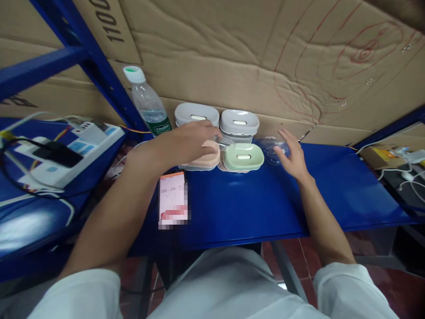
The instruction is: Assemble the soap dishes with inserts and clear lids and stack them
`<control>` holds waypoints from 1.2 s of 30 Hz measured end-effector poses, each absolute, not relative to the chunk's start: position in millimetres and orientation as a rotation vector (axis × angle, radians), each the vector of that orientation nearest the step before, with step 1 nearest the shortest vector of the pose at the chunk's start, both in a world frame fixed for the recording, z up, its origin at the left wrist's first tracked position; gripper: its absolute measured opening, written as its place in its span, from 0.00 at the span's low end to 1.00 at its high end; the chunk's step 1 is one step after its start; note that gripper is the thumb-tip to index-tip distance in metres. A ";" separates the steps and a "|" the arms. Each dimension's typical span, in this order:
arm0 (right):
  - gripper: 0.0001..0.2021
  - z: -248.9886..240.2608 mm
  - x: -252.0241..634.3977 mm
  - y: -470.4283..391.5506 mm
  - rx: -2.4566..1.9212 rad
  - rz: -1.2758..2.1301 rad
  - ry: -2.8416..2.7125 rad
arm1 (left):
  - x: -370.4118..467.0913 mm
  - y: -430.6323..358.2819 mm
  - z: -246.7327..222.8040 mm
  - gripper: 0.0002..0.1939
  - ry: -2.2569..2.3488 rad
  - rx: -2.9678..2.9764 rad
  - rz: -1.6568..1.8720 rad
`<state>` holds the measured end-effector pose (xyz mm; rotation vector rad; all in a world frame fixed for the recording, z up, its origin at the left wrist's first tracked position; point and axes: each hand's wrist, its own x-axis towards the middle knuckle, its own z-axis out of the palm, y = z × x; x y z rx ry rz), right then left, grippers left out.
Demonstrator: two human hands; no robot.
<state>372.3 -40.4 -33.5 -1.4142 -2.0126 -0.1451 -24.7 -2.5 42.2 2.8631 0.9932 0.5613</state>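
Note:
My left hand reaches over a peach oval dish, its fingers apart and curving down. Whether the fingertips touch the dish is unclear. A piece of clear plastic shows just beyond them. My right hand is open, thumb and fingers spread, beside clear plastic lids at the right end of the group. A pale green oval dish with a slot in its base sits between the hands, on a pinkish piece. Behind stand a pale grey-white dish and a stack of similar dishes.
A water bottle stands behind my left hand. A phone showing a timer lies on the blue table. At left is a power strip with cables; cardboard walls the back. A small box and cables sit at right.

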 end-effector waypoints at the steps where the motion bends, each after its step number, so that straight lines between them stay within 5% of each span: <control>1: 0.32 -29.4 357.8 -48.7 -1.326 -0.157 -2.046 | -21.6 -5.0 47.1 0.13 0.960 2.875 0.567; 8: 0.29 -43.8 291.9 -62.7 -1.145 -0.050 -2.346 | -1.9 -18.0 58.5 0.16 0.836 2.881 0.863; 15: 0.46 -66.2 295.6 -48.5 -1.072 -0.096 -2.063 | 18.4 -26.5 50.0 0.13 0.840 2.911 1.008; 21: 0.27 -53.0 302.1 -63.9 -0.906 0.195 -1.666 | 41.1 -46.0 41.4 0.12 0.836 2.958 0.946; 26: 0.31 -18.1 278.2 -103.6 -0.748 0.891 -1.393 | 59.3 -64.3 33.9 0.14 0.758 3.159 0.990; 32: 0.13 7.6 290.7 -102.9 -0.902 0.663 -1.098 | 48.9 -60.1 38.7 0.12 0.644 3.267 0.840; 36: 0.16 -6.7 349.0 -51.2 -0.992 0.501 -0.969 | -9.1 -36.8 27.2 0.15 0.919 2.975 0.821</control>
